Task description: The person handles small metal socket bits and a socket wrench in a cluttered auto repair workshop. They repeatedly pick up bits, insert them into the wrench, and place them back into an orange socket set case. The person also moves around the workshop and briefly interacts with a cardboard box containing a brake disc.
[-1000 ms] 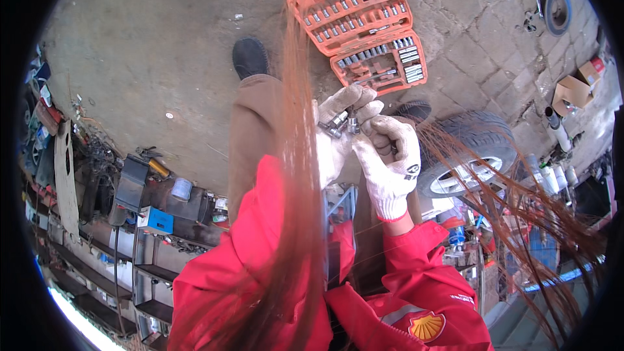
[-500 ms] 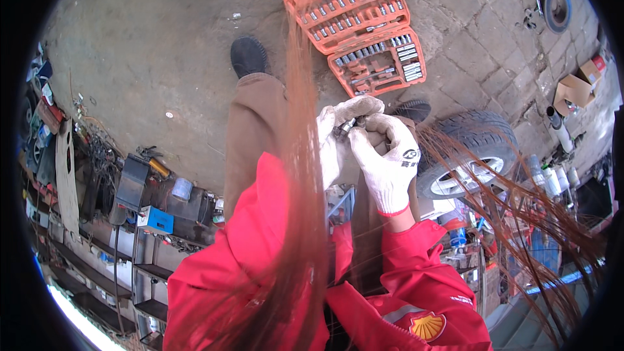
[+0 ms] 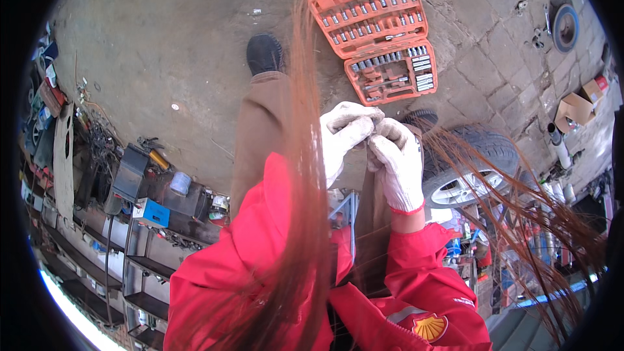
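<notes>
My two hands, in white knit gloves, meet in front of my knees with fingertips pinched together. My left hand [image 3: 344, 133] bends in from the left, its thumb and fingers closed. Against it, my right hand [image 3: 398, 159] is closed too, fingertips touching the left ones. Between them is a small metal socket, now almost wholly covered by the gloves. Beyond the hands an orange socket case [image 3: 381, 45] lies open on the ground. Rows of silver sockets sit in its lid and base, and a ratchet [image 3: 390, 83] lies in the base.
A wheel with a tyre [image 3: 478, 162] lies close by my right knee. Farther right are a cardboard box [image 3: 573, 112] and a round disc [image 3: 565, 28]. On the left stand a cluttered metal shelf [image 3: 153, 265], a blue box [image 3: 151, 212] and loose cables. Strands of hair cross the view.
The view has shifted slightly, so the case appears farther right. My fingertips have closed together over the metal piece, which showed silver between the gloves before.
</notes>
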{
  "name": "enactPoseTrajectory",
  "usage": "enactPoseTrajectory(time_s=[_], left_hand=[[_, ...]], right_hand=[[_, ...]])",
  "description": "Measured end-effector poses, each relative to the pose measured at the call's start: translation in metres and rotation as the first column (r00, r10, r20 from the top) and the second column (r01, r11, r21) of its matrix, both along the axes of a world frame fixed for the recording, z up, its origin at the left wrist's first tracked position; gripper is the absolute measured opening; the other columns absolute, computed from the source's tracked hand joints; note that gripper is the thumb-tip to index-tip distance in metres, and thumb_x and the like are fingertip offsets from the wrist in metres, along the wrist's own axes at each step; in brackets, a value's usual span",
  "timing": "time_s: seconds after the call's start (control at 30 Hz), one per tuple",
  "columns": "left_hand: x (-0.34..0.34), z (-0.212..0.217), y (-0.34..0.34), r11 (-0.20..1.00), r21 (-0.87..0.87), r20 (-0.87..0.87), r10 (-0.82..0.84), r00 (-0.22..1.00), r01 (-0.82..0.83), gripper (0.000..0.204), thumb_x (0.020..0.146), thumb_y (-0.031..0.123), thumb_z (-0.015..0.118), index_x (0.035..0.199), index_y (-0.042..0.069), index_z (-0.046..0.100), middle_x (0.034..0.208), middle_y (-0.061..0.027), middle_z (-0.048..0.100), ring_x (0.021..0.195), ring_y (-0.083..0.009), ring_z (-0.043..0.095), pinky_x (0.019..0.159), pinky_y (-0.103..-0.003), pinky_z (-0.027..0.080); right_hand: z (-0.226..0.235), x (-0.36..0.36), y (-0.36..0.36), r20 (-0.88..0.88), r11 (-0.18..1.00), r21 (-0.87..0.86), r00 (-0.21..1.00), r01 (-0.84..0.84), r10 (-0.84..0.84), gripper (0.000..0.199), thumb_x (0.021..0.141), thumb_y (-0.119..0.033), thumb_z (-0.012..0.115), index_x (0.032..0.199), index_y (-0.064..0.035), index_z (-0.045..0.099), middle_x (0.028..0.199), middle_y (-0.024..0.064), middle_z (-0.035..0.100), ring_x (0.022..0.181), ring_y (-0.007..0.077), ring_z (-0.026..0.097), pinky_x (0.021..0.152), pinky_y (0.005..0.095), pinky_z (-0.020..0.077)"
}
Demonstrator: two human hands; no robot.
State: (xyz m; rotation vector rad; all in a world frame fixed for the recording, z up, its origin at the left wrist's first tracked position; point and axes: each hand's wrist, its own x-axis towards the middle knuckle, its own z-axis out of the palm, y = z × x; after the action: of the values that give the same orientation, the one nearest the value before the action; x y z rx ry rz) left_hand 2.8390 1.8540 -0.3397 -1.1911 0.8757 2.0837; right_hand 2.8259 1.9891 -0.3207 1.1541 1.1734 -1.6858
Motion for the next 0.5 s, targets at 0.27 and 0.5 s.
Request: enactPoseTrajectory(time_s=[0.27,0.5], left_hand=[[-0.006,0.002,-0.005,0.999,-0.035,0.037,-0.013,0.999,0.014,0.023,0.090,0.010,0.063,0.109,-0.001,0.066,0.103,-0.0040,0.064,0.098,-0.0133,0.058,0.089,-0.027,0.043],[-0.013,0.006,-0.007,0.988,-0.119,0.158,-0.081,0.984,0.100,0.023,0.090,0.012,0.062,0.109,0.001,0.067,0.097,-0.0010,0.067,0.087,-0.0080,0.057,0.075,-0.023,0.044]], right_hand=[[0.000,-0.009,-0.006,0.057,0.997,-0.017,0.996,0.074,-0.073,0.010,0.090,-0.016,0.063,0.090,-0.0077,0.059,0.072,-0.0037,0.052,0.057,0.0042,0.042,0.051,0.0193,0.0307],[-0.006,-0.007,-0.010,-0.079,0.975,0.170,0.984,-0.146,0.161,0.012,0.087,-0.012,0.064,0.096,-0.0035,0.061,0.080,-0.0032,0.056,0.069,0.0044,0.048,0.061,0.0201,0.0390]])
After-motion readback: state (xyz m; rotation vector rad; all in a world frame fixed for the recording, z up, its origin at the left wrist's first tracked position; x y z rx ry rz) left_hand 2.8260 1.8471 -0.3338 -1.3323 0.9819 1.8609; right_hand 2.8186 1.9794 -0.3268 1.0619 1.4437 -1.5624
